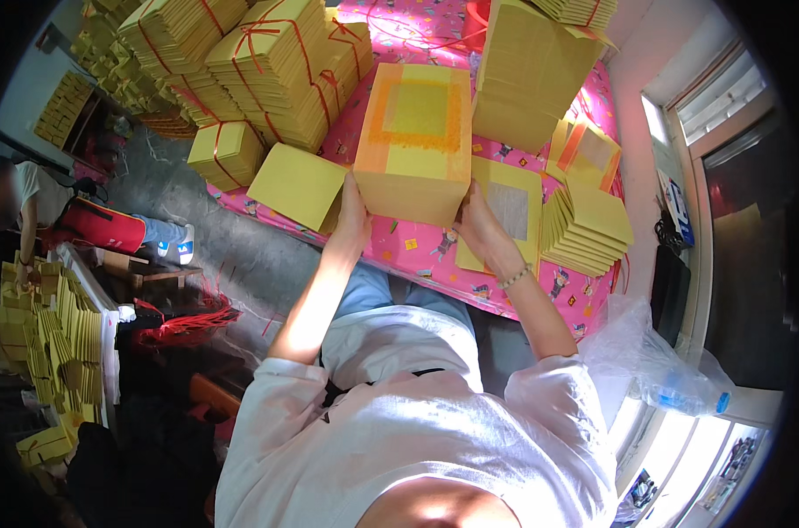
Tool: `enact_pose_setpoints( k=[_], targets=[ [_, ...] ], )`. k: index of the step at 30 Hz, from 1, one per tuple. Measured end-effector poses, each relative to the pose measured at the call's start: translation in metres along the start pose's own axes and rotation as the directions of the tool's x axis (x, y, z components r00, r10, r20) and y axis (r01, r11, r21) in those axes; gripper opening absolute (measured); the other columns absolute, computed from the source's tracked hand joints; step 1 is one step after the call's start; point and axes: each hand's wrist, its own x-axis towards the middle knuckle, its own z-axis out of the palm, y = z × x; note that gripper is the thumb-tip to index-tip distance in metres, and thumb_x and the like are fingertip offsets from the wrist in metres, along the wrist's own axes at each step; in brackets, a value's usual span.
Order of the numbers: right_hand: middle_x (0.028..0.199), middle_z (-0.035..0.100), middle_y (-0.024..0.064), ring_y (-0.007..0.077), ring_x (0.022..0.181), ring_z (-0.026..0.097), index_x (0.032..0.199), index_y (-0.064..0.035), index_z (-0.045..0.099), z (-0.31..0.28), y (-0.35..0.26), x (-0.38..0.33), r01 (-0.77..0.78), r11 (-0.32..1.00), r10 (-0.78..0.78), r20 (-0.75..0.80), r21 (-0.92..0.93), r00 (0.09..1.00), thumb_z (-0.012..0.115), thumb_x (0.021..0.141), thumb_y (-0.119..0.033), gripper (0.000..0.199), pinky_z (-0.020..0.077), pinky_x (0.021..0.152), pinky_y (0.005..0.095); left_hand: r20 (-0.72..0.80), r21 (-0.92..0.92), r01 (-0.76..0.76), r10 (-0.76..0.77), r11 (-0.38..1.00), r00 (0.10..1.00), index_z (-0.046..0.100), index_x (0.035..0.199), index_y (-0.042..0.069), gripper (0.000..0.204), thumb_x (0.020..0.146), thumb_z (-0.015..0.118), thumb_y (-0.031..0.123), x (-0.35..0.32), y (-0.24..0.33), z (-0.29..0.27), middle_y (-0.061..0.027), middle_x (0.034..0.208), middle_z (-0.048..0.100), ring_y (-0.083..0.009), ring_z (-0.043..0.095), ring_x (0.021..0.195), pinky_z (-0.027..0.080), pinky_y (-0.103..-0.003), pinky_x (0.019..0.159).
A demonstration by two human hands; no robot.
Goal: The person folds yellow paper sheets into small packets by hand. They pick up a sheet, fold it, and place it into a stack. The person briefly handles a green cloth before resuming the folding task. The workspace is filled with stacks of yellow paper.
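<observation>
While gripped — paper stack, both hands

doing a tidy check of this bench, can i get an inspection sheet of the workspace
surface: table under a pink patterned cloth, mostly covered
job's things: thick stack of yellow paper with an orange-bordered top sheet, gripped at both sides
clutter: tied bundles with red string at far left, tall loose stack, fanned stack, single sheets
hands: left hand and right hand clasp the stack
cables: dark cords by the wall at right
surroundings: another person seated left, more yellow stacks, plastic bag
</observation>
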Motion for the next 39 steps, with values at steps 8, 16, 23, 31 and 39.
enact_pose_setpoints(
  k=[8,16,23,31,39],
  targets=[
    [0.146,0.036,0.0051,0.0211,0.127,0.042,0.146,-0.0161,0.024,0.002,0.026,-0.029,-0.011,0.998,0.011,0.001,-0.058,1.0,0.026,0.101,-0.052,0.057,0.0378,0.102,0.0393,-0.032,-0.043,-0.005,0.004,0.999,0.999,0.051,0.129,0.014,0.064,0.092,0.029,0.061,-0.035,-0.014,-0.015,-0.0017,0.13,0.055,-0.0152,0.046,0.119,0.031,-0.034,0.097],
    [0.146,0.037,0.0075,0.0204,0.132,0.038,0.145,-0.0086,0.029,-0.015,0.039,-0.038,0.038,0.999,-0.036,0.06,-0.026,0.998,0.031,0.101,-0.049,0.06,0.0361,0.105,0.0391,-0.088,0.016,0.027,-0.025,1.0,0.996,0.047,0.133,0.013,0.062,0.094,0.033,0.058,-0.053,-0.022,-0.025,-0.0012,0.136,0.048,-0.0165,0.042,0.123,0.026,-0.036,0.101],
    [0.127,0.054,0.0057,0.0174,0.117,0.05,0.127,-0.0034,0.053,-0.011,-0.023,-0.07,0.462,0.75,-0.532,-0.017,-0.473,0.846,0.052,0.098,-0.027,0.037,0.0395,0.101,0.0333,0.035,0.18,-0.29,0.289,0.94,0.957,0.042,0.132,0.0,0.047,0.097,0.045,0.031,-0.109,-0.006,-0.035,-0.0112,0.135,0.045,-0.0235,0.041,0.127,0.031,-0.041,0.105],
    [0.101,0.061,0.0099,0.028,0.095,0.056,0.101,-0.0047,0.065,0.029,-0.064,-0.084,0.542,-0.038,-0.661,0.428,-0.84,0.616,0.075,0.074,-0.017,0.032,0.0475,0.081,0.036,0.396,0.718,-0.691,0.769,0.081,0.502,0.051,0.122,0.001,0.05,0.075,0.069,0.001,-0.123,0.048,-0.001,-0.0183,0.123,0.051,-0.032,0.052,0.112,0.043,-0.039,0.094],
    [0.086,0.064,0.0042,0.0245,0.085,0.056,0.081,-0.0068,0.07,0.029,-0.068,-0.071,0.526,-0.065,-0.661,0.431,-0.848,0.614,0.075,0.075,-0.021,0.016,0.0475,0.071,0.0356,0.506,0.739,-0.672,0.619,0.048,0.6,0.053,0.123,0.004,0.051,0.075,0.072,0.005,-0.096,0.067,-0.003,-0.0157,0.12,0.055,-0.0331,0.052,0.112,0.043,-0.039,0.095]
  ],
)
